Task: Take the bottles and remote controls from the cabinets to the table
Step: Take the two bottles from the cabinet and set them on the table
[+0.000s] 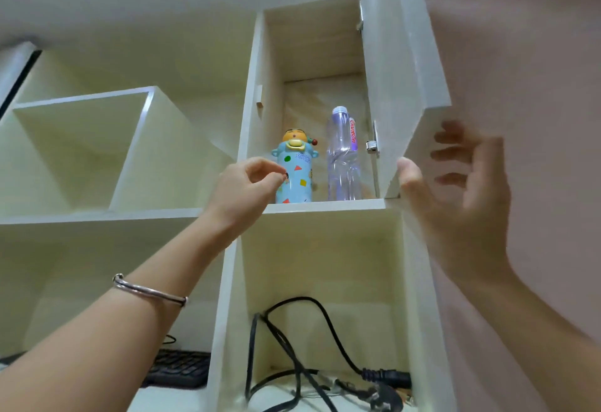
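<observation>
Left of the water bottle [344, 158], empty left hand [250, 184], loosely curled, hovers at cartoon flask [294, 174]; right hand [461, 190] splayed by cabinet door [400, 54]. Pickup step; next: wrap flask.

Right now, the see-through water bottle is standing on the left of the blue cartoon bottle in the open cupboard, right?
Not quite. The see-through water bottle stands to the right of the blue cartoon bottle, not the left. The head view shows both upright in the open cupboard.
</observation>
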A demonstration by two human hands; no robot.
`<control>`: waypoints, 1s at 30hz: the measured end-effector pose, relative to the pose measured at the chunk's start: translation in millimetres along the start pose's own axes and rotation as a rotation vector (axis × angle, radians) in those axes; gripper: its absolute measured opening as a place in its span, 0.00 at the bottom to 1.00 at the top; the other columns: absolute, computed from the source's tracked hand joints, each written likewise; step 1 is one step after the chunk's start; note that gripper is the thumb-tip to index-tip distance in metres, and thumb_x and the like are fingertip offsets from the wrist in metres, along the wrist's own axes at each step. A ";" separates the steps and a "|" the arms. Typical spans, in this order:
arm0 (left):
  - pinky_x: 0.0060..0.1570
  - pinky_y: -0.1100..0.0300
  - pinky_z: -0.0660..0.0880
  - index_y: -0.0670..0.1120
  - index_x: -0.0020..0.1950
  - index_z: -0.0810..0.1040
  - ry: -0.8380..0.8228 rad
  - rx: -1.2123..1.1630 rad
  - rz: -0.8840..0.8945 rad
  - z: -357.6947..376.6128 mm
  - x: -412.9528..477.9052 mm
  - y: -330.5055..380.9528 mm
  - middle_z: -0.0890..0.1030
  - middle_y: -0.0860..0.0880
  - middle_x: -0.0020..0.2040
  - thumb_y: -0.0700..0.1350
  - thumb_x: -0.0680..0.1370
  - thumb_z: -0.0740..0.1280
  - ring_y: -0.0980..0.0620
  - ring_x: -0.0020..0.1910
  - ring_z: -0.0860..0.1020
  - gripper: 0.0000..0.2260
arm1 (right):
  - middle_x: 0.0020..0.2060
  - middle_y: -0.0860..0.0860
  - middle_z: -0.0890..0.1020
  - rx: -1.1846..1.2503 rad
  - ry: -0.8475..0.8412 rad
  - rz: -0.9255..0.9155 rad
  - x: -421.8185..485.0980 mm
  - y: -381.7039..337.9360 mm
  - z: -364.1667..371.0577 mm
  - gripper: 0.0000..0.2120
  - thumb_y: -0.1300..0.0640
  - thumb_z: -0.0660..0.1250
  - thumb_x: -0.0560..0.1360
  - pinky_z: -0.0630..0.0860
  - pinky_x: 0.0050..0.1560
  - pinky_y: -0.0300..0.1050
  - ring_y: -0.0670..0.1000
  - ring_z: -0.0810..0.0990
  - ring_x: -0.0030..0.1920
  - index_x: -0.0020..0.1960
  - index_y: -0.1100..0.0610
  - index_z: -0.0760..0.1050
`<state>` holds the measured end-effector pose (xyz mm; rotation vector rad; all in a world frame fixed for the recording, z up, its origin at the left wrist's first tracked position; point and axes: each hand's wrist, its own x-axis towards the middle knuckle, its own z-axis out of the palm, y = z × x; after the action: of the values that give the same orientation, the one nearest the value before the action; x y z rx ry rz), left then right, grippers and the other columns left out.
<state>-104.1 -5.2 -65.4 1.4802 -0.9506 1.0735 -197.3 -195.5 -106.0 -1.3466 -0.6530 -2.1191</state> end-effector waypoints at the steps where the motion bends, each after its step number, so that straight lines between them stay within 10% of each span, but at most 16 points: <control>1: 0.39 0.75 0.71 0.54 0.39 0.78 -0.003 0.034 -0.014 -4.4 -0.2 -11.4 0.81 0.55 0.42 0.40 0.75 0.63 0.61 0.42 0.77 0.10 | 0.48 0.38 0.73 -0.019 0.011 -0.014 -13.2 4.0 -1.8 0.14 0.46 0.65 0.67 0.73 0.48 0.42 0.45 0.75 0.47 0.51 0.41 0.65; 11: 0.43 0.70 0.72 0.44 0.60 0.75 -0.016 0.095 0.097 9.6 31.5 -44.6 0.77 0.50 0.54 0.39 0.74 0.64 0.52 0.51 0.76 0.15 | 0.48 0.45 0.77 -0.274 -0.458 -0.075 -0.2 14.7 77.5 0.16 0.51 0.62 0.69 0.72 0.50 0.40 0.42 0.73 0.46 0.54 0.55 0.77; 19: 0.47 0.53 0.77 0.47 0.70 0.60 -0.123 0.113 -0.125 51.8 90.7 -48.8 0.70 0.42 0.64 0.42 0.71 0.66 0.42 0.58 0.75 0.29 | 0.69 0.55 0.65 -0.391 -0.645 0.513 68.6 54.9 124.9 0.34 0.53 0.66 0.72 0.65 0.52 0.43 0.55 0.69 0.66 0.73 0.53 0.55; 30: 0.57 0.49 0.74 0.46 0.73 0.41 -0.252 0.080 -0.433 76.3 132.2 -83.3 0.68 0.40 0.65 0.45 0.72 0.69 0.40 0.60 0.74 0.42 | 0.70 0.59 0.56 -0.462 -0.602 0.609 70.1 106.9 159.8 0.45 0.59 0.66 0.71 0.68 0.51 0.49 0.62 0.68 0.64 0.75 0.49 0.38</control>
<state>23.7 -71.0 32.3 1.8150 -0.7132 0.6266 -46.1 -182.9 31.3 -2.1372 0.0762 -1.4025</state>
